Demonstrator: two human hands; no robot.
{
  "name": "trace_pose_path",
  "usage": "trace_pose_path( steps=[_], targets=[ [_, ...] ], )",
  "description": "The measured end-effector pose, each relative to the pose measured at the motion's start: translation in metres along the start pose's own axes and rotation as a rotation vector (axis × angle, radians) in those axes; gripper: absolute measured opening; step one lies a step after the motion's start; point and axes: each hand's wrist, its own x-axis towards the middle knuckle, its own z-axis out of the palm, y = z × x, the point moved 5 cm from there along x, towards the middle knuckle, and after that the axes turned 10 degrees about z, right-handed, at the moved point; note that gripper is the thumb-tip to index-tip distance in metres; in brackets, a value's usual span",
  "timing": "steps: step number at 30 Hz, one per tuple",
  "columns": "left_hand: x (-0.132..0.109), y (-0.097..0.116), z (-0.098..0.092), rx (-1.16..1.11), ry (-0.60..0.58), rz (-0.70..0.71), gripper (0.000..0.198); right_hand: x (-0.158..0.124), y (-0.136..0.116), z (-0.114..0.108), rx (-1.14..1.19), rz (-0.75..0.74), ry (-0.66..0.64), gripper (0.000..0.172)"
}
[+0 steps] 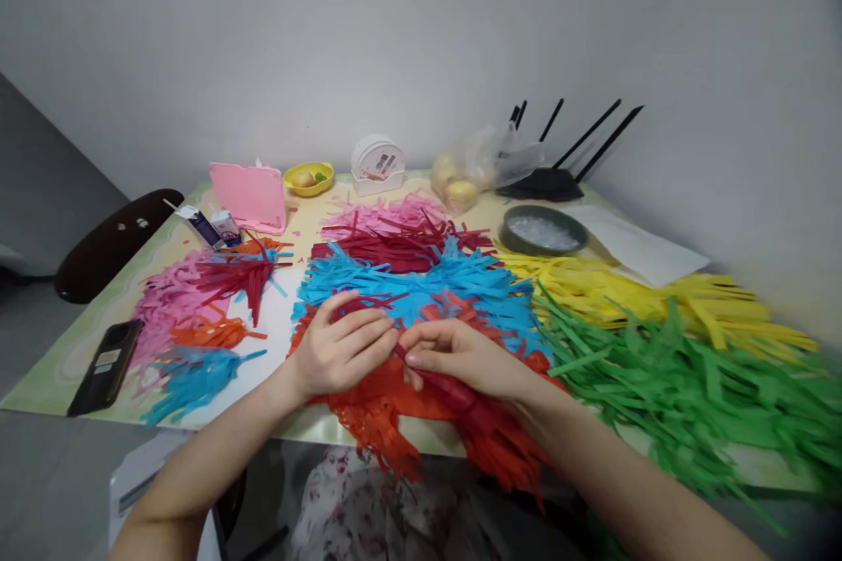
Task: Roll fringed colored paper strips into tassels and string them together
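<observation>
My left hand (342, 349) and my right hand (460, 357) meet at the table's near edge over a heap of red-orange paper strips (388, 421). Both hands close their fingers on a rolled bundle of dark red paper strips (453, 394), whose loose ends hang off the table's front edge. Just behind the hands lies a heap of blue strips (421, 285), and beyond it dark red strips (401, 245) and pink strips (385, 215).
Green strips (671, 377) and yellow strips (645, 294) cover the right side. Smaller pink, red, orange and blue bundles (197, 324) lie left, beside a black phone (105, 365). At the back stand a pink stand (248, 195), a yellow bowl (308, 179), a dark dish (543, 230) and a router (545, 182).
</observation>
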Motion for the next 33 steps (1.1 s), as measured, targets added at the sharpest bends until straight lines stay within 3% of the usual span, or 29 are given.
trace_pose_path(
  steps=[8, 12, 17, 20, 22, 23, 25, 28, 30, 33],
  targets=[
    [-0.012, -0.009, 0.017, -0.409, 0.355, -0.69, 0.014, -0.001, -0.027, 0.01, -0.041, -0.291, 0.16, 0.019],
    [-0.013, -0.016, 0.029, -0.607, 0.395, -0.97, 0.019, 0.005, -0.04, 0.001, -0.127, -0.423, 0.273, 0.011],
    [-0.01, -0.032, 0.048, -0.697, 0.449, -1.12, 0.026, 0.012, -0.049, -0.01, -0.29, -0.535, 0.484, 0.01],
    [-0.013, -0.046, 0.062, -0.706, 0.503, -1.188, 0.026, 0.015, -0.058, -0.031, -0.509, -0.547, 0.514, 0.014],
    [-0.019, -0.058, 0.067, -0.723, 0.57, -1.246, 0.026, 0.015, -0.066, -0.072, -0.665, -0.472, 0.571, 0.019],
    [-0.024, -0.065, 0.068, -0.731, 0.612, -1.27, 0.027, 0.013, -0.07, -0.104, -0.74, -0.4, 0.672, 0.021],
    [-0.034, -0.077, 0.067, -0.732, 0.681, -1.309, 0.027, 0.004, -0.072, -0.184, -0.873, -0.058, 1.014, 0.024],
    [-0.047, -0.091, 0.061, -0.67, 0.73, -1.345, 0.028, -0.007, -0.066, -0.283, -0.904, 0.183, 1.188, 0.032],
    [-0.053, -0.095, 0.058, -0.634, 0.739, -1.352, 0.027, -0.004, -0.051, -0.326, -0.927, 0.311, 1.193, 0.028],
    [-0.059, -0.093, 0.059, -0.612, 0.68, -1.357, 0.025, 0.011, -0.028, -0.358, -0.966, 0.437, 1.162, 0.028]
  ],
)
